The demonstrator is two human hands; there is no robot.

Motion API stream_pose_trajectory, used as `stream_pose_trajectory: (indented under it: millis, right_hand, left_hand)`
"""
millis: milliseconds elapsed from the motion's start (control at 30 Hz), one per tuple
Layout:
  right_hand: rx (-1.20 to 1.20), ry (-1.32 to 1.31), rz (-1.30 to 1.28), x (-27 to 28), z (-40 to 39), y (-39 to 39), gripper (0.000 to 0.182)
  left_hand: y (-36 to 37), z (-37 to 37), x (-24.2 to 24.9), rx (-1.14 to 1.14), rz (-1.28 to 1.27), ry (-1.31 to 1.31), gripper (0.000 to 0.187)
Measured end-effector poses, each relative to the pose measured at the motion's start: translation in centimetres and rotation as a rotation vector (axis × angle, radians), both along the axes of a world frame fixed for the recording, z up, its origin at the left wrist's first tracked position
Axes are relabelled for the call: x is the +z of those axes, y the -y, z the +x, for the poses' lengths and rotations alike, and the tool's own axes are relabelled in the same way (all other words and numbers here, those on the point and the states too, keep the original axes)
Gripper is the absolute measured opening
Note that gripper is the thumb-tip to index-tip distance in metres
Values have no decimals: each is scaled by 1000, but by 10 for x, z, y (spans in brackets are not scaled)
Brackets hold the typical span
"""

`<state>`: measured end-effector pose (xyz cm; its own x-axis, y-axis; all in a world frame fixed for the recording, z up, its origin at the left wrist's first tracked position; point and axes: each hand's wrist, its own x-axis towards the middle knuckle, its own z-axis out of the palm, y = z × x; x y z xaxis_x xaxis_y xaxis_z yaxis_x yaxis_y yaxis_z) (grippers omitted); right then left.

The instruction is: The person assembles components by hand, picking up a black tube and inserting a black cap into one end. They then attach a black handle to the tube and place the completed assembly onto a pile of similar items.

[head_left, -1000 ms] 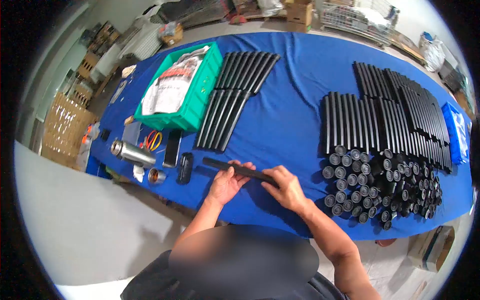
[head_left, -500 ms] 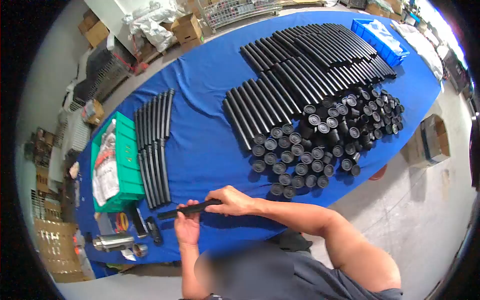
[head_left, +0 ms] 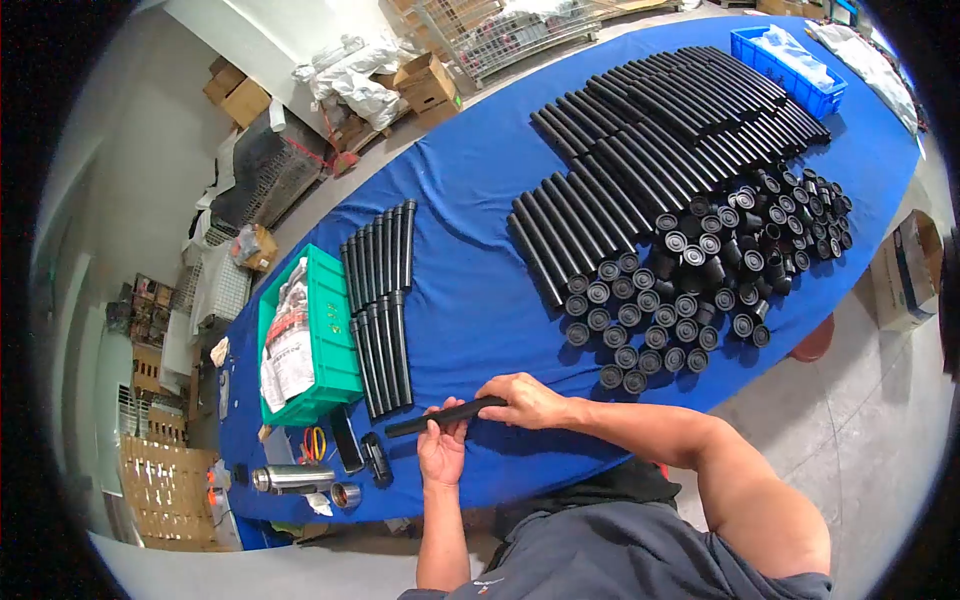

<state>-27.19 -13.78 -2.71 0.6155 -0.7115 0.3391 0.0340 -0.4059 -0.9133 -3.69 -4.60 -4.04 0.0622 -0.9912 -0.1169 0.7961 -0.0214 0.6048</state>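
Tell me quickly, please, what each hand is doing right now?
Left hand: closed on the black tube, near its left end.
Right hand: closed on the same tube's right end.

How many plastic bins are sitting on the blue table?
2. A green bin sits near the left hand, beside rows of black tubes; a blue bin sits at the table's far end.

No readable text anywhere. Printed bags (head_left: 288, 345) in my green bin (head_left: 340, 370) carry red and black print, too small and blurred to make out. Cardboard boxes (head_left: 425, 82) beyond counter (head_left: 470, 290): no legible marks. Black tube (head_left: 445, 416) in my hands: no label visible. Flask (head_left: 290, 479): no brand readable.
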Motion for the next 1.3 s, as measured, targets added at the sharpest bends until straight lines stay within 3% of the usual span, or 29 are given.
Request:
stream_pose_trajectory:
  millis: [33,100,167,267,333,367,467,533,567,667,800,1000,1300]
  right_hand:
    - [12,-7,61,4,-3,2,36]
    - [56,-45,295,18,-11,5,37]
    - [-1,-26,173,11,-8,8,34]
    - [44,-4,144,8,-7,14,33]
    - [95,-6,229,9,-6,12,33]
    - [130,-3,233,15,-8,11,32]
    - [197,-26,222,14,-7,14,33]
    - [207,-55,310,17,-7,12,35]
    - [148,1,393,12,-5,10,50]
    - [130,-20,340,9,-4,8,61]
    - [106,-45,263,9,0,6,76]
    - [111,-72,263,13,-3,8,62]
    - [119,-65,233,11,-2,7,58]
  left_hand:
    - [-1,-6,10,28,83,81,28]
    - [-4,-3,18,-169,209,389,29]
    - [-14,-14,39,-221,349,815,30]
    - [-16,-31,94,-48,-82,1760,36]
    - [1,-35,123,157,-553,2258,45]
    - [1,-34,126,-2,-450,2248,50]
    - [-1,-19,108,-259,-381,2231,43]
    - [0,-14,109,-236,-393,2175,41]
    - [3,-13,108,-225,-405,2144,40]
    - [28,-9,122,-11,-150,2011,38]
    - [98,9,113,60,-40,2297,40]
    - [184,15,76,-25,209,2365,46]
    - [207,26,55,-61,299,2513,35]
